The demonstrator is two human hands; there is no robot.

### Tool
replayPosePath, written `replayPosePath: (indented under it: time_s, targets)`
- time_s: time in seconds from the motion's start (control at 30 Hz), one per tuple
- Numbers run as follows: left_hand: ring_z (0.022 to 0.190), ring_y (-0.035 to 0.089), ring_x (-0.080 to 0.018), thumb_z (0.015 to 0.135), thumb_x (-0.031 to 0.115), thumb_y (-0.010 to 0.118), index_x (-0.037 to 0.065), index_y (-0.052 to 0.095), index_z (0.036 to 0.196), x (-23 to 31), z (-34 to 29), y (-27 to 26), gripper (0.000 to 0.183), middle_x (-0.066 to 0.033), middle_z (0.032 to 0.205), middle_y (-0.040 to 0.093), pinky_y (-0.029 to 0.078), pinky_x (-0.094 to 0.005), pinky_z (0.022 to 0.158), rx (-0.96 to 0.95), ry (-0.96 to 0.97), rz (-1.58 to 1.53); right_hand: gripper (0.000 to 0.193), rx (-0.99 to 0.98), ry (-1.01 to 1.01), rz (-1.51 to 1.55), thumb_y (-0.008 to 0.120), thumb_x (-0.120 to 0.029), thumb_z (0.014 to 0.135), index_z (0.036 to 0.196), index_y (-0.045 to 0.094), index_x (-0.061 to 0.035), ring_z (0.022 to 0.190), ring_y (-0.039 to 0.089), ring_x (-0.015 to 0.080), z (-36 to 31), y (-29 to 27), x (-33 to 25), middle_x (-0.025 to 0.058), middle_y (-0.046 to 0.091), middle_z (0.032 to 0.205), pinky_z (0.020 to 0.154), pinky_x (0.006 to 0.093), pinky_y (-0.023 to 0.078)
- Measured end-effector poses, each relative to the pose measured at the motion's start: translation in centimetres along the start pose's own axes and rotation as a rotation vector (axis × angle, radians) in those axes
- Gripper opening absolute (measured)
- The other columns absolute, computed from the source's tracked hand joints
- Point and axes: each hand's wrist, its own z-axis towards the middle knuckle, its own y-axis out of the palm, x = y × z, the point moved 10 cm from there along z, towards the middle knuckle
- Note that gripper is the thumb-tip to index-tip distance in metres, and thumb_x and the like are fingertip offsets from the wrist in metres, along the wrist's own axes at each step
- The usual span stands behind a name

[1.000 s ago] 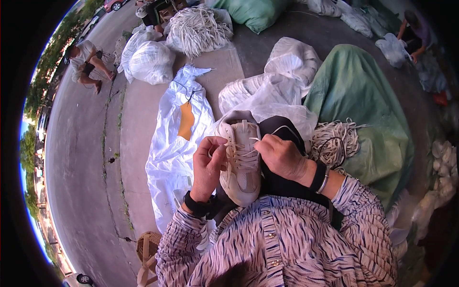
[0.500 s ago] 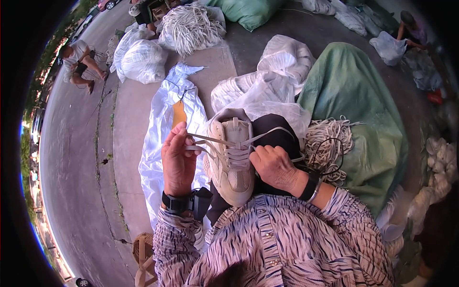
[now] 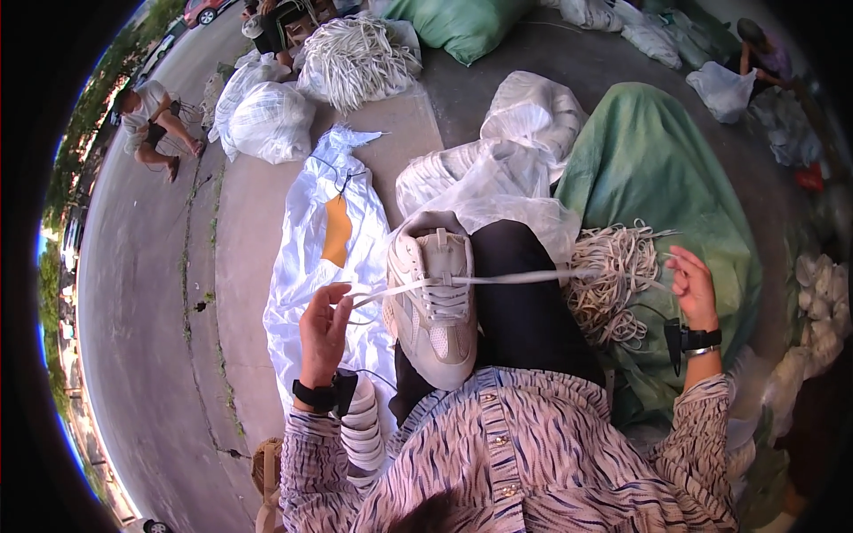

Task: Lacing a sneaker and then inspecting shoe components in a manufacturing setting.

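A beige-and-grey sneaker (image 3: 433, 333) rests on my lap, its toe toward me. Flat pale shoelaces (image 3: 511, 278) cross its tongue and stretch out to both sides. On the left, my left hand (image 3: 323, 333) pinches one lace end between thumb and fingers. Far out to the right, my right hand (image 3: 695, 289) has its fingers curled on the other end, above the green cloth. The lower rows of lacing are threaded through the shoe's eyelets.
A tangled bundle of laces (image 3: 613, 275) lies right of my knee, against a green tarp-covered heap (image 3: 649, 169). Stacked pale shoes (image 3: 362, 426) sit by my left forearm on a white plastic sheet (image 3: 293, 258). Filled bags (image 3: 271, 120) and other seated people (image 3: 155, 120) are farther off.
My right hand has moved from beside the shoe far out to the right, drawing the lace straight. My left hand has dropped slightly. The laces now lie stretched across the tongue.
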Motion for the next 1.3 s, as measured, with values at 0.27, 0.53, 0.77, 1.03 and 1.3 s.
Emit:
replayPosePath:
  time_s: [0.27, 0.53, 0.77, 1.03, 1.3]
  targets:
    - [0.083, 0.060, -0.0160, 0.096, 0.009, 0.037, 0.001, 0.045, 0.125, 0.2, 0.0, -4.3, 0.032, -0.0104, 0.094, 0.063, 0.048, -0.0303, 0.079, 0.131, 0.098, -0.005, 0.023, 0.202, -0.048, -0.312, 0.056, -0.013, 0.083, 0.103, 0.061, -0.0035, 0.040, 0.032, 0.0035, 0.3, -3.1, 4.6, 0.0077, 0.065, 0.076, 0.036, 0.0196, 0.023]
    - [0.049, 0.036, -0.0030, 0.093, 0.015, 0.045, 0.004, 0.046, 0.117, 2.3, 0.7, 4.4, 0.027, -0.0059, 0.080, 0.063, 0.033, -0.0181, 0.044, 0.000, -0.277, -0.602, 0.030, -0.708, -0.274, -0.332, 0.050, -0.002, 0.088, 0.118, 0.045, 0.0003, 0.074, 0.066, 0.0139, -7.9, 29.4, 2.7, 0.0111, 0.067, 0.090, 0.056, 0.0211, 0.049]
    - [0.050, 0.037, -0.0021, 0.096, 0.023, 0.047, 0.005, 0.053, 0.097, 2.2, -0.2, 5.4, 0.019, -0.0023, 0.073, 0.062, 0.031, -0.0169, 0.045, 0.024, -0.296, -0.438, 0.006, -0.787, -0.346, -0.746, 0.054, -0.005, 0.085, 0.084, 0.056, 0.0005, 0.052, 0.061, 0.0137, -9.7, 33.8, 4.6, 0.0090, 0.061, 0.064, 0.048, 0.0259, 0.047]
    - [0.085, 0.063, -0.0123, 0.093, 0.015, 0.052, 0.001, 0.049, 0.117, 4.9, 0.6, 5.2, 0.028, -0.0078, 0.098, 0.065, 0.050, -0.0277, 0.079, 0.035, -0.103, -0.459, 0.006, -0.711, -0.620, -0.745, 0.056, -0.007, 0.083, 0.084, 0.055, -0.0008, 0.054, 0.061, 0.0255, -9.2, 34.2, 3.7, 0.0132, 0.060, 0.063, 0.050, 0.0331, 0.047]
    - [0.065, 0.053, -0.0046, 0.092, 0.021, 0.057, 0.000, 0.061, 0.091, 3.0, -1.4, 7.9, 0.021, -0.0005, 0.077, 0.062, 0.042, -0.0182, 0.060, -0.235, -0.332, -0.414, 0.006, -0.656, -0.772, -0.945, 0.056, -0.006, 0.080, 0.079, 0.053, -0.0012, 0.070, 0.060, 0.0379, -9.9, 34.8, 3.6, 0.0185, 0.061, 0.071, 0.061, 0.0434, 0.048]
